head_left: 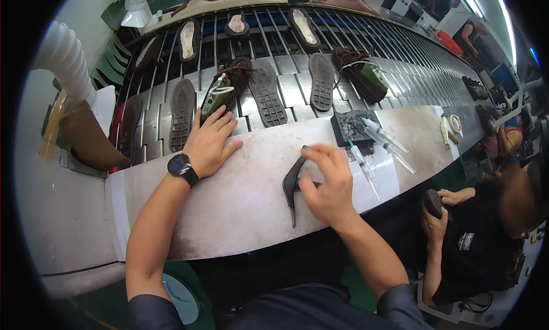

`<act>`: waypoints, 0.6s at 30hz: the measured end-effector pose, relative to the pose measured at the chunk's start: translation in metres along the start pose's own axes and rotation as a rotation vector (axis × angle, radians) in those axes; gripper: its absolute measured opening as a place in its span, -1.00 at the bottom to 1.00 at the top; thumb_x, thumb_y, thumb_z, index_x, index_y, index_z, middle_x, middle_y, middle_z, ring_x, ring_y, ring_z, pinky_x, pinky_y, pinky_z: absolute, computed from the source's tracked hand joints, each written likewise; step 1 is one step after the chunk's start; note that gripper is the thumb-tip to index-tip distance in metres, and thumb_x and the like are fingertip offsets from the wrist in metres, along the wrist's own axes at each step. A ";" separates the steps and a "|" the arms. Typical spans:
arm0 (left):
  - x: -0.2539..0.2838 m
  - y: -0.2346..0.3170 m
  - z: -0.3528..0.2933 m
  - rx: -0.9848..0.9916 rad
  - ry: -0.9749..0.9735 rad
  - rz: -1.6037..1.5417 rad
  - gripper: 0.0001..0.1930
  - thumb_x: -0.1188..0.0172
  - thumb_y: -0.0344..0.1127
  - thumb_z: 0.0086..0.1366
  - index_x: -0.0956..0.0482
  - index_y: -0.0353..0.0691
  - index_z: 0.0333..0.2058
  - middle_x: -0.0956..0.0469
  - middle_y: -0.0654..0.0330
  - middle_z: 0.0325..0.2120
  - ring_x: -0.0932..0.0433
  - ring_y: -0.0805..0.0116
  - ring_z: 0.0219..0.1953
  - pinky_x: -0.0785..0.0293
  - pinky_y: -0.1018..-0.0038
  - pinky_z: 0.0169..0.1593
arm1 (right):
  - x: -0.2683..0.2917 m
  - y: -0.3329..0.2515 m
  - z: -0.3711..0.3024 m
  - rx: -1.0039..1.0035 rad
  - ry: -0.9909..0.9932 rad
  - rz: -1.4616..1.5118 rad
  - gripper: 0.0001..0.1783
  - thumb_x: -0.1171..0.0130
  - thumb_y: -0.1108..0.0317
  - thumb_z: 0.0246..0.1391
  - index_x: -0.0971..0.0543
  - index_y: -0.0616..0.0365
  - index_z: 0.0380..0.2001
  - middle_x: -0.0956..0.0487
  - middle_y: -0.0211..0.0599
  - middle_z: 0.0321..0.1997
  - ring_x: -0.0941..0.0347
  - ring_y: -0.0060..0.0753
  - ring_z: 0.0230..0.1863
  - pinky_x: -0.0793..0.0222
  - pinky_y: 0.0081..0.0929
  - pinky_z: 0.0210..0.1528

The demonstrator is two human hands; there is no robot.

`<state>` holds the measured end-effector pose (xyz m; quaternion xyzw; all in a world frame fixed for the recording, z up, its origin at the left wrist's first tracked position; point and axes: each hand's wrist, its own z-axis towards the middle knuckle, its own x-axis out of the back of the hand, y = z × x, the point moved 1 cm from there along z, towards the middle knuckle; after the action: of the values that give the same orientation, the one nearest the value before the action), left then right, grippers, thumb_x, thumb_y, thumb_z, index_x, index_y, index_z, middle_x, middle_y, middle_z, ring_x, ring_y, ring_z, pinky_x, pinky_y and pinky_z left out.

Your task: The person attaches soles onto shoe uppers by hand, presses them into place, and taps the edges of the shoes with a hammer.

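Observation:
My right hand (326, 181) grips a dark shoe sole (291, 184) standing on its edge on the grey worktable (240, 198). My left hand (210, 144), with a black watch on the wrist, lies flat with spread fingers at the table's far edge. Its fingertips touch the heel of a dark brown shoe upper on a green last (224, 90), which lies on the slatted conveyor (297, 92). Loose soles (266, 94) lie on the slats beside that shoe.
A dark block (351, 127) and several syringe-like applicators (380, 141) lie right of my right hand. More soles and a second lasted shoe (361, 72) ride the conveyor. A seated person (480, 238) at the right holds a sole. A white hose (66, 58) hangs at the left.

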<state>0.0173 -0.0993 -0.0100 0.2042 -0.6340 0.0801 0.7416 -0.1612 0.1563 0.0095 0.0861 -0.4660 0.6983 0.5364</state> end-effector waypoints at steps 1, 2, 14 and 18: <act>-0.005 0.004 -0.007 0.020 0.037 0.027 -0.35 -0.29 0.00 0.50 -0.47 -0.27 0.40 -0.39 -0.11 0.48 -0.18 -0.13 0.61 0.08 -0.29 0.61 | -0.006 0.000 0.024 -0.003 0.059 -0.007 -0.59 -0.34 0.45 0.01 -0.72 0.25 -0.01 -0.66 0.05 0.06 -0.58 0.15 0.09 -0.49 0.00 0.19; -0.003 0.012 -0.017 0.050 0.048 -0.061 -0.34 -0.32 0.00 0.48 -0.48 -0.27 0.40 -0.38 -0.13 0.48 -0.19 -0.14 0.60 0.08 -0.29 0.60 | -0.016 0.006 0.050 0.016 0.044 -0.055 -0.59 -0.36 0.38 0.07 -0.71 0.26 0.02 -0.64 0.08 0.11 -0.57 0.19 0.14 -0.49 0.00 0.23; -0.004 0.022 -0.057 -0.079 0.070 -0.276 -0.28 -0.45 0.00 0.34 -0.51 -0.28 0.35 -0.34 -0.12 0.50 -0.23 -0.06 0.59 -0.01 -0.16 0.61 | -0.089 0.140 0.203 -0.804 -0.445 -0.680 -0.14 -0.49 -0.05 0.15 -0.44 0.16 0.39 -0.56 0.18 0.37 -0.50 0.26 0.41 -0.47 0.06 0.40; -0.001 0.016 -0.059 -0.064 0.052 -0.319 -0.28 -0.47 0.00 0.32 -0.53 -0.29 0.33 -0.35 -0.13 0.49 -0.24 -0.05 0.58 -0.01 -0.16 0.61 | -0.114 0.131 0.220 -0.525 -0.110 -0.535 -0.13 -0.51 0.20 0.00 -0.41 0.18 0.37 -0.56 0.20 0.23 -0.51 0.31 0.31 -0.46 0.04 0.36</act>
<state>0.0643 -0.0610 -0.0144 0.2763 -0.5765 -0.0537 0.7671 -0.3062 -0.0820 -0.0133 0.1016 -0.6182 0.3849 0.6778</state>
